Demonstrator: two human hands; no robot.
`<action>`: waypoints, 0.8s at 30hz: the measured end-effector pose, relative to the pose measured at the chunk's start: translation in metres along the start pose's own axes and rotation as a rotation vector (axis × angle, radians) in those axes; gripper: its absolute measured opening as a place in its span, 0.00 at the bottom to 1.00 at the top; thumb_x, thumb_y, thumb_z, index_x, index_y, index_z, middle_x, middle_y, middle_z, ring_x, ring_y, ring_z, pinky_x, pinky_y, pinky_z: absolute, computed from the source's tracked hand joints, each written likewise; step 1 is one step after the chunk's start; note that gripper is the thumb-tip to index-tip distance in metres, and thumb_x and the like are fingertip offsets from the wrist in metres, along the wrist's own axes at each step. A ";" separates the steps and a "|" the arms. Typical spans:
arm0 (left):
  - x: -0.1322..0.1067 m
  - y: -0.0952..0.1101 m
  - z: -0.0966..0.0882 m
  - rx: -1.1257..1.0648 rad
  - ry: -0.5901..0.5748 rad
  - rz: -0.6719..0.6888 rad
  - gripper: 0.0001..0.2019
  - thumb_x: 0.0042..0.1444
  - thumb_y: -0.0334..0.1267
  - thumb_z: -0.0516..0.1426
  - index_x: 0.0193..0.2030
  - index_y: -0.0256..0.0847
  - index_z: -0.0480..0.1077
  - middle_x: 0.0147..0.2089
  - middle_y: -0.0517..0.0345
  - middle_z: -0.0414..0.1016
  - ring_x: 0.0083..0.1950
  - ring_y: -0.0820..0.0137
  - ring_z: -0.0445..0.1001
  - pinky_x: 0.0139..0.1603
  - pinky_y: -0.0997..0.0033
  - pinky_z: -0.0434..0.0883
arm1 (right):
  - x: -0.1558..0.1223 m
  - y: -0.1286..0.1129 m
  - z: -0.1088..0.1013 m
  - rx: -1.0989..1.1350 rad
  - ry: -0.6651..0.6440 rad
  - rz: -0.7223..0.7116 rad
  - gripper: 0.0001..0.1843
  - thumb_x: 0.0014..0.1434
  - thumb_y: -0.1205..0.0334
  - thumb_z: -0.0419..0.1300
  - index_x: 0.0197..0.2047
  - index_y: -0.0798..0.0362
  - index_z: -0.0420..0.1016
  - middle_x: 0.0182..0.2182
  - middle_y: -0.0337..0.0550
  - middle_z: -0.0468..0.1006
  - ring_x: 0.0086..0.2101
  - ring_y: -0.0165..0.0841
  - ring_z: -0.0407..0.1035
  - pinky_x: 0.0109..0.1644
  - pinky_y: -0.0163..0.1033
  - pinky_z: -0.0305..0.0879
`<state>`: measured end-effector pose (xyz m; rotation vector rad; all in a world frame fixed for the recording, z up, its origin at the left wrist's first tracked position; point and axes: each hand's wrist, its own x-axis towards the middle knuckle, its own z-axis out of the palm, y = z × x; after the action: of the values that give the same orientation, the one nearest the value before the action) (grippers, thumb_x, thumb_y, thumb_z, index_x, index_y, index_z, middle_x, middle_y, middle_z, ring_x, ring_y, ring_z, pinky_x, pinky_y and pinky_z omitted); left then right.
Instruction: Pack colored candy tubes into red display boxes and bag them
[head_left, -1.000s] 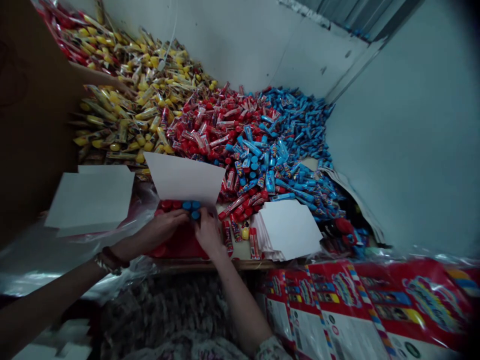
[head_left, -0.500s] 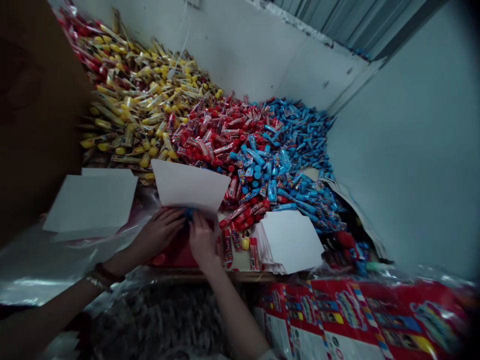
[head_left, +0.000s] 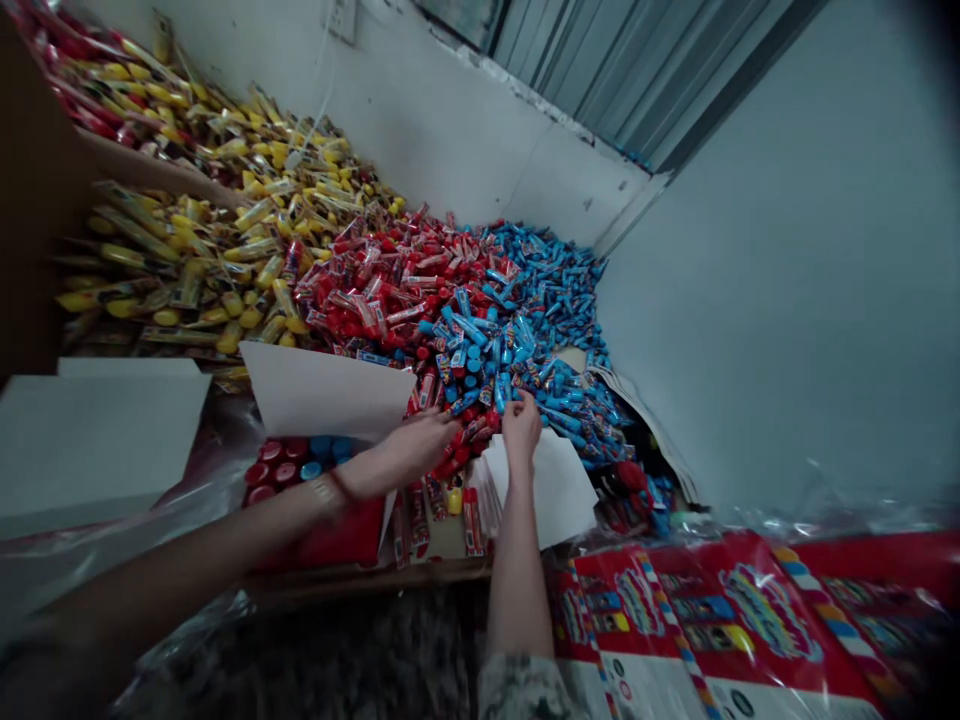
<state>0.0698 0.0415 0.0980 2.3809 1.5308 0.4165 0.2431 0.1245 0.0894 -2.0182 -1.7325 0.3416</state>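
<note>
My left hand reaches across the open red box to the lower edge of the pile of red wrapped tubes, fingers stretched out over it, slightly blurred. At the near edge of the blue wrapped tubes, my right hand has its fingers curled in a pinch on a blue tube. The red box has its white flap raised. Inside it, red caps and blue caps stand in rows, partly hidden by my left forearm.
Yellow wrapped tubes are heaped at the left, beside brown cardboard. White card sheets are stacked right of the box; another white card lies left. Printed red packaging under clear plastic lies in front.
Both hands have left the box and moved right to the tube piles. The caps inside the box now show. The camera view has shifted right.
</note>
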 end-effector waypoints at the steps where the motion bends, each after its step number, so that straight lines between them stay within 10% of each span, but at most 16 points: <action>1: 0.025 0.005 0.004 0.013 -0.004 -0.051 0.12 0.59 0.26 0.48 0.44 0.34 0.70 0.45 0.46 0.73 0.47 0.64 0.70 0.52 0.66 0.65 | 0.018 -0.002 -0.002 -0.038 -0.048 0.022 0.22 0.61 0.65 0.50 0.59 0.57 0.62 0.47 0.51 0.75 0.51 0.40 0.67 0.53 0.42 0.61; 6: 0.105 0.006 0.035 0.010 0.056 -0.265 0.17 0.57 0.26 0.48 0.53 0.25 0.63 0.50 0.31 0.67 0.54 0.52 0.66 0.52 0.54 0.65 | 0.048 -0.011 0.009 -0.113 -0.171 0.049 0.35 0.51 0.66 0.62 0.61 0.60 0.56 0.45 0.58 0.75 0.46 0.45 0.71 0.45 0.42 0.64; 17: 0.131 -0.007 0.031 -0.259 0.155 -0.410 0.21 0.57 0.33 0.50 0.57 0.35 0.55 0.54 0.40 0.64 0.48 0.61 0.72 0.47 0.65 0.69 | 0.023 0.018 -0.053 -0.130 0.130 0.091 0.19 0.64 0.53 0.46 0.45 0.53 0.73 0.43 0.53 0.76 0.45 0.44 0.69 0.42 0.40 0.62; 24: 0.175 0.010 0.030 -0.240 0.240 -0.483 0.23 0.60 0.33 0.49 0.61 0.31 0.50 0.54 0.36 0.64 0.55 0.57 0.68 0.51 0.63 0.68 | 0.069 0.007 -0.020 -0.160 -0.070 0.067 0.15 0.60 0.58 0.53 0.42 0.56 0.77 0.41 0.55 0.78 0.43 0.41 0.71 0.43 0.38 0.64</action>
<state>0.1588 0.1956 0.0901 1.7546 1.9605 0.7388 0.2706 0.1876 0.1107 -2.2057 -1.7885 0.3069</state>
